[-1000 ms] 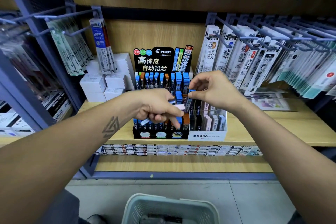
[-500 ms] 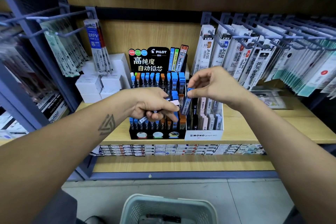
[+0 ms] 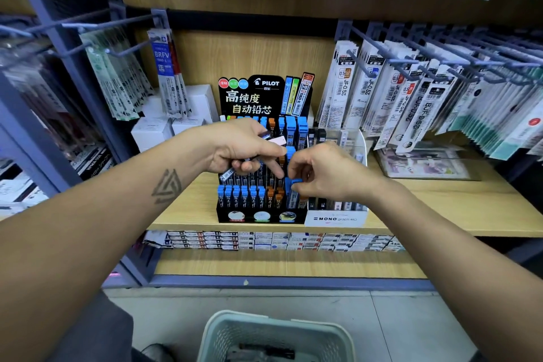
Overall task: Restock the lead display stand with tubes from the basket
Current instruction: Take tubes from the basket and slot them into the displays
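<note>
A: How far along is the restocking?

B: Partway. The right hand [image 3: 329,173] pinches a blue-capped tube [image 3: 292,192] into the stand [image 3: 261,216], at the front row's three o'clock end.

A: And the other?

B: The left hand [image 3: 244,147] grips several spare tubes [image 3: 271,138]. More lie in the basket [image 3: 276,329] at six o'clock, so work remains.

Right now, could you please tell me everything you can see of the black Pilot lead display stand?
The Pilot lead display stand is black, stepped, with a printed header card. It stands upright on the wooden shelf, touching the white Mono box. Its rows hold upright blue- and orange-capped tubes. The right hand pinches a blue-capped tube at its front right row.
</note>
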`<state>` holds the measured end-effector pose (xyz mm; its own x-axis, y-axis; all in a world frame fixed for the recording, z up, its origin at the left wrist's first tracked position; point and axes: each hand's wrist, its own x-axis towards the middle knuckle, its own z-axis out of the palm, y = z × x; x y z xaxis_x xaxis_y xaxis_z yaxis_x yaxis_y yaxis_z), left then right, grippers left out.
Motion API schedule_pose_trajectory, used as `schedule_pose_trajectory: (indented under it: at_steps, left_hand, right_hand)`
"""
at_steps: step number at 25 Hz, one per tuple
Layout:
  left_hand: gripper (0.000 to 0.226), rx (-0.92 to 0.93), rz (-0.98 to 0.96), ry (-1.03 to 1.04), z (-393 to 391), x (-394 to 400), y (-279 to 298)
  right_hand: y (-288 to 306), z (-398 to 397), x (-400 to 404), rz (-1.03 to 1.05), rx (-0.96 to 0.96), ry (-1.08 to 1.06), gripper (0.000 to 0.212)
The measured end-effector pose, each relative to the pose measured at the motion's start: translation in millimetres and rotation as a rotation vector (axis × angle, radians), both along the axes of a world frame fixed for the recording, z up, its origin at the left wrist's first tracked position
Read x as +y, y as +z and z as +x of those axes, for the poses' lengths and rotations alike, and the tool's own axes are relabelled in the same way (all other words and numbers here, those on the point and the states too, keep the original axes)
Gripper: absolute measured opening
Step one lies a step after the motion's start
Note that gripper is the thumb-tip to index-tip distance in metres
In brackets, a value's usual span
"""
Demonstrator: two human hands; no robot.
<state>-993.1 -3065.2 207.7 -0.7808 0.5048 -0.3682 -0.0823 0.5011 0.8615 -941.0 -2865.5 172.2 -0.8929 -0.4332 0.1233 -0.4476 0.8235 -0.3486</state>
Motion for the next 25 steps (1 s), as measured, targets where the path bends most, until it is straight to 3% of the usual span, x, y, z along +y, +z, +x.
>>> schedule_pose_trajectory:
  at_steps: [5,8,11,19,25]
  left_hand:
    - [0.022,0.002,0.014,0.002,-0.5,-2.9,-0.8]
    - [0.018,0.028,0.061,0.067,-4.7,-6.9,4.2]
    - [0.019,0.076,0.136,0.189,-13.8,-10.3,6.6]
    - [0.011,0.196,0.202,0.243,-12.9,9.8,5.9]
    - [0.013,0.242,0.134,0.197,-14.1,21.2,0.1]
  right_hand:
    - [4.5,2.0,-3.1,-0.053,-0.067,-0.013,0.014]
    - [29.5,-0.4,13.9,-0.421,-0.135,-0.152,0.014]
    - [43.8,-9.6,33.7,-0.717,0.052,-0.337,0.015]
    - [36.6,-31.2,32.2,-0.647,0.156,-0.374,0.014]
    - [28.4,-31.0,25.8,-0.423,0.152,-0.316,0.018]
